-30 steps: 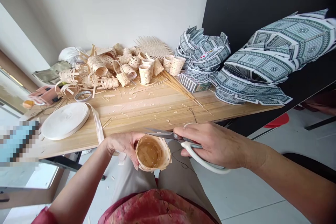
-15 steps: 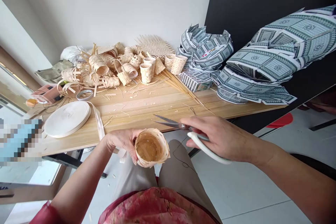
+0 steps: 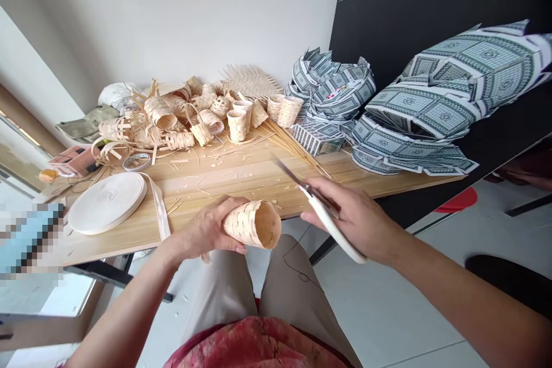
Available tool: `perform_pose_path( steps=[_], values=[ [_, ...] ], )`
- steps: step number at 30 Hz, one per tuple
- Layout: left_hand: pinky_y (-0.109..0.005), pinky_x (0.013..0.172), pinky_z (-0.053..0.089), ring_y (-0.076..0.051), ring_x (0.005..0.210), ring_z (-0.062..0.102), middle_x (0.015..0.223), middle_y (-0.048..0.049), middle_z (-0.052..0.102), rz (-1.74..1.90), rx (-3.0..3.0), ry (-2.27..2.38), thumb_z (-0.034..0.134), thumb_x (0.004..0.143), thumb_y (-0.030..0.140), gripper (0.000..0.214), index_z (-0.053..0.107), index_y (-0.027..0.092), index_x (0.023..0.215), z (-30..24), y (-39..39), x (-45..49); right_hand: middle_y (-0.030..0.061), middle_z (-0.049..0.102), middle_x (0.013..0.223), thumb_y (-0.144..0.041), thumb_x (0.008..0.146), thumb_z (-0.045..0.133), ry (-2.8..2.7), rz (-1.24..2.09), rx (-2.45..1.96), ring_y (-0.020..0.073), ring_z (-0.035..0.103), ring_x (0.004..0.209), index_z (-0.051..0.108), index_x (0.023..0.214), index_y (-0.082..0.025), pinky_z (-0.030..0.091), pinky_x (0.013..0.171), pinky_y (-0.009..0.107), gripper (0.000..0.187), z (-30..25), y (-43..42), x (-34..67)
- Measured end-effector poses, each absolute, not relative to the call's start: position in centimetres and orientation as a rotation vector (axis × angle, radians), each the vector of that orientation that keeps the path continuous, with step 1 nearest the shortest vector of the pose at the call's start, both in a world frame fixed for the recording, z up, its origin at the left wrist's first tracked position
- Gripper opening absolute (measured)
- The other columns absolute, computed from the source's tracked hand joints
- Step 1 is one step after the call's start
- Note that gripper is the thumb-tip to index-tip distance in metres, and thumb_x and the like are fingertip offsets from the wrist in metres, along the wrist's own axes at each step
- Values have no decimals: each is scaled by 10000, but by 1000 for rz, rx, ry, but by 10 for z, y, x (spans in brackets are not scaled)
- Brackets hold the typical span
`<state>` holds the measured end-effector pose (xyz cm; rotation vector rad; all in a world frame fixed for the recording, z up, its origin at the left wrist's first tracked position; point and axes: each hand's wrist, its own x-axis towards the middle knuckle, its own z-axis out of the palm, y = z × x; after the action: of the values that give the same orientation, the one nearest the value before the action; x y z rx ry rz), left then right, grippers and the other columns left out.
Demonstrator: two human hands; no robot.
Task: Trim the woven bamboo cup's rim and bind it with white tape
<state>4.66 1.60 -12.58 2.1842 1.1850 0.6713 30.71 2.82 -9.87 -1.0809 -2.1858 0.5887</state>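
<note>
My left hand (image 3: 222, 224) is wrapped round a small woven basket (image 3: 244, 223) of pale wood strips. The basket lies on its side above my lap, its mouth turned to the right. In my right hand (image 3: 345, 210) is a pair of scissors (image 3: 317, 198) with white handles. Their blades point up and left over the table, apart from the basket, and look nearly together. A dark thread (image 3: 297, 269) with a loop hangs over my right knee, below the basket.
On the wooden table (image 3: 228, 178) stand several finished woven cups (image 3: 237, 125) and a heap of woven pieces (image 3: 161, 115). A roll of white ribbon (image 3: 107, 204) lies at left, near a tape roll (image 3: 137, 161). Thin sticks (image 3: 297, 144) and folded-card shapes (image 3: 414, 109) occupy the right.
My left hand has tipped the basket from mouth facing me to lying sideways, mouth to the right. The scissors have swung upward and their blades have come closer together.
</note>
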Motion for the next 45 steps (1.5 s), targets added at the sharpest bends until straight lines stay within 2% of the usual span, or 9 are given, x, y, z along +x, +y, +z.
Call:
perform_pose_path(
  steps=[5, 9, 13, 17, 23, 30, 37, 41, 45],
  values=[
    [-381, 806, 503, -274, 988, 579, 1148, -105, 521, 849, 2232, 1705, 738, 601, 461, 728, 457, 225, 1230, -144, 16, 64, -18, 569, 713, -312, 685, 633, -1675, 1003, -1011, 138, 568, 642, 455, 995, -213, 481, 602, 244, 371, -108, 12, 282],
    [-377, 764, 517, -271, 973, 597, 1159, -91, 491, 799, 2182, 1875, 719, 650, 400, 673, 438, 235, 1238, -144, 14, 86, 28, 629, 894, -235, 708, 592, -1593, 846, -1029, 156, 604, 747, 478, 1016, -228, 493, 661, 265, 329, -119, 6, 256],
    [-409, 754, 510, -294, 989, 582, 1173, -101, 476, 877, 2073, 1941, 699, 669, 403, 641, 445, 245, 1236, -145, 13, 99, 22, 649, 849, -185, 737, 558, -1574, 720, -1127, 161, 611, 741, 500, 1027, -220, 486, 663, 263, 298, -128, 8, 244],
    [-401, 869, 457, -294, 1091, 516, 1222, -112, 491, 1117, 1974, 1532, 690, 664, 447, 704, 415, 232, 1275, -149, 10, 88, 27, 627, 867, -205, 733, 555, -1527, 767, -1039, 157, 606, 774, 479, 1059, -208, 488, 689, 260, 335, -129, 15, 254],
    [-342, 740, 478, -235, 826, 603, 1206, -123, 547, 926, 1561, 1046, 593, 709, 526, 639, 514, 156, 1225, -135, 11, 62, 5, 570, 860, -183, 728, 602, -1733, 1055, -776, 123, 569, 776, 494, 1043, -220, 467, 727, 236, 335, -130, 29, 283],
    [-311, 799, 448, -227, 941, 564, 1049, -70, 622, 740, 1514, 873, 698, 658, 361, 581, 532, 157, 1176, -135, 21, 73, 9, 582, 860, -224, 749, 597, -1851, 1023, -763, 135, 567, 746, 478, 1066, -210, 462, 687, 249, 340, -125, 32, 280],
    [-320, 804, 464, -256, 998, 546, 1116, -101, 594, 1050, 1588, 1121, 755, 605, 307, 744, 444, 166, 1265, -153, 28, 71, 60, 600, 940, -256, 798, 578, -2038, 166, -910, 174, 566, 784, 480, 1096, -191, 461, 731, 293, 321, -105, 31, 301],
    [-298, 813, 462, -242, 995, 553, 1115, -74, 608, 1090, 1579, 1102, 762, 604, 310, 734, 463, 190, 1263, -155, 29, 65, 26, 578, 818, -252, 817, 566, -2335, 87, -921, 153, 549, 681, 501, 1058, -193, 436, 604, 249, 256, -106, 28, 315],
    [-273, 799, 456, -220, 965, 564, 1112, -73, 611, 1099, 1516, 1041, 770, 599, 293, 748, 456, 177, 1269, -153, 28, 64, 8, 567, 801, -252, 802, 595, -2474, 66, -928, 151, 543, 695, 529, 1004, -207, 401, 596, 238, 217, -109, 26, 319]
  ],
)
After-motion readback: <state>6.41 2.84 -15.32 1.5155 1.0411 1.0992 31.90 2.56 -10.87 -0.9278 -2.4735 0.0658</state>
